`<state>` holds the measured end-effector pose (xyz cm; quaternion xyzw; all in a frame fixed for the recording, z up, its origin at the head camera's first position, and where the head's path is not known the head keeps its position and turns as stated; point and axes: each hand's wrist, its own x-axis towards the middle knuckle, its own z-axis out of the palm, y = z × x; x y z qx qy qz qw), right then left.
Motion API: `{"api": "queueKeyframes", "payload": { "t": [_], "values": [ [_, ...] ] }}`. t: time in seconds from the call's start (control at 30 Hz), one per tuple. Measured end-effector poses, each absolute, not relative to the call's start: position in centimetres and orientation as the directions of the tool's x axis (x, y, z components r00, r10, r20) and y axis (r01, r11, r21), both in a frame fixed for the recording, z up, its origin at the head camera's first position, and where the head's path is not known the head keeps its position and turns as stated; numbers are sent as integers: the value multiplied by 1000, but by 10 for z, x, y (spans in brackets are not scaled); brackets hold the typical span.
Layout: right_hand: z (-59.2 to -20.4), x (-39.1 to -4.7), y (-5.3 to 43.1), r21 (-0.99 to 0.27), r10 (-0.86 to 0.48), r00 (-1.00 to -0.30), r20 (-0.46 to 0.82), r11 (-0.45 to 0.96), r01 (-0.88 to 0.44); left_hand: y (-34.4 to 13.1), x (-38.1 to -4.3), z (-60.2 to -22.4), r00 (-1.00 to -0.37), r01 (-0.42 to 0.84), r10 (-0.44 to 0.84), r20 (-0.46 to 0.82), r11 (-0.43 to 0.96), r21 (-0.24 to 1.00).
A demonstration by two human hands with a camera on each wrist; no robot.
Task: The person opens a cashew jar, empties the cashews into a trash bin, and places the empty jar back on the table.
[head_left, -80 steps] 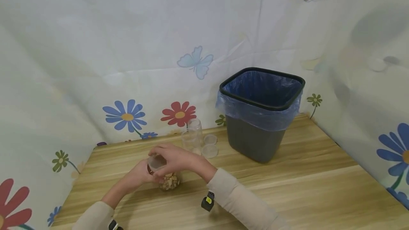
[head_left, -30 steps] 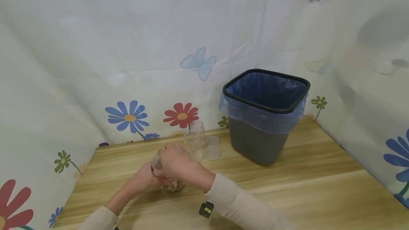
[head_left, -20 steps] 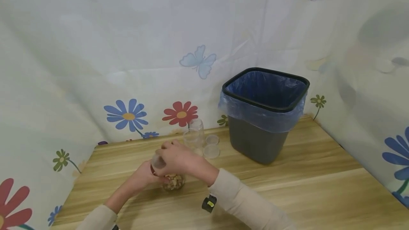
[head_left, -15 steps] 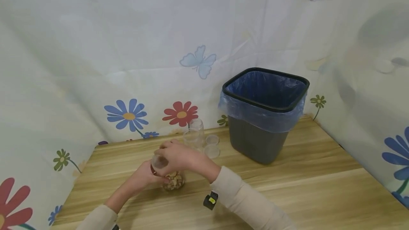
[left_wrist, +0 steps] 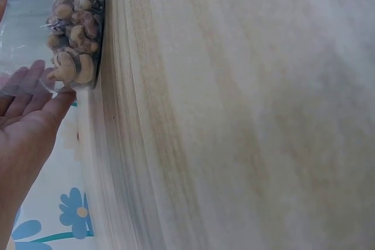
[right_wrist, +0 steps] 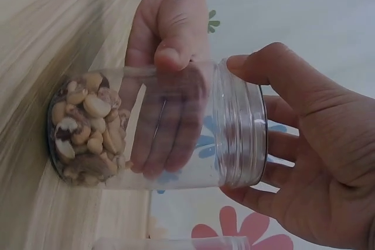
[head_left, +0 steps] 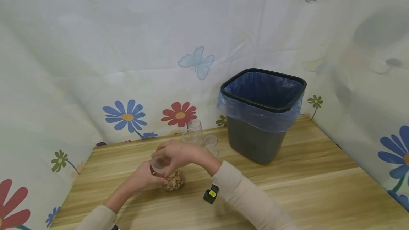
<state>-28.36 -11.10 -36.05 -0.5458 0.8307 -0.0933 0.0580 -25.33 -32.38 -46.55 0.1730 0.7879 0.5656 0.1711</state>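
A clear plastic jar (right_wrist: 176, 127) with mixed nuts (right_wrist: 91, 124), cashews among them, in its bottom stands upright on the table. My left hand (head_left: 140, 178) grips the jar's body from the left; in the right wrist view its thumb and fingers wrap the wall. From above, my right hand (head_left: 180, 153) holds the clear screw lid (head_left: 159, 165) at the jar's mouth, thumb and fingers spread around its rim. In the left wrist view the nuts (left_wrist: 76, 33) show beside my left fingers, and the jar's top runs out of frame.
Behind my right hand stand two clear empty jars, one taller (head_left: 195, 125) and one nearer (head_left: 189, 136). Two loose clear lids (head_left: 211, 140) lie beside them on the wooden table (head_left: 255, 191). A grey bin (head_left: 255, 137) with a blue liner stands at back right, near the printed cloth backdrop (head_left: 159, 45).
My right hand has turned about the lid and shifted its fingers on the rim, so more of the lid's top shows now. My left hand keeps its grip on the jar.
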Motion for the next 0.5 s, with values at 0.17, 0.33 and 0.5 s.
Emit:
{"api": "queueKeyframes", "payload": {
  "t": [0.17,0.33,0.5],
  "values": [
    [-360,-287,-111,-221,-928,-373,-12,366,-904,-325,-255,-468,-884,86,461,-73,314,945],
    [-361,-289,-112,-228,-928,-370,-38,369,-901,-325,-256,-472,-888,104,453,-72,352,930],
    [-357,-292,-110,-229,-942,-332,-50,334,-914,-326,-258,-473,-886,132,461,-44,343,930]
  ]
}}
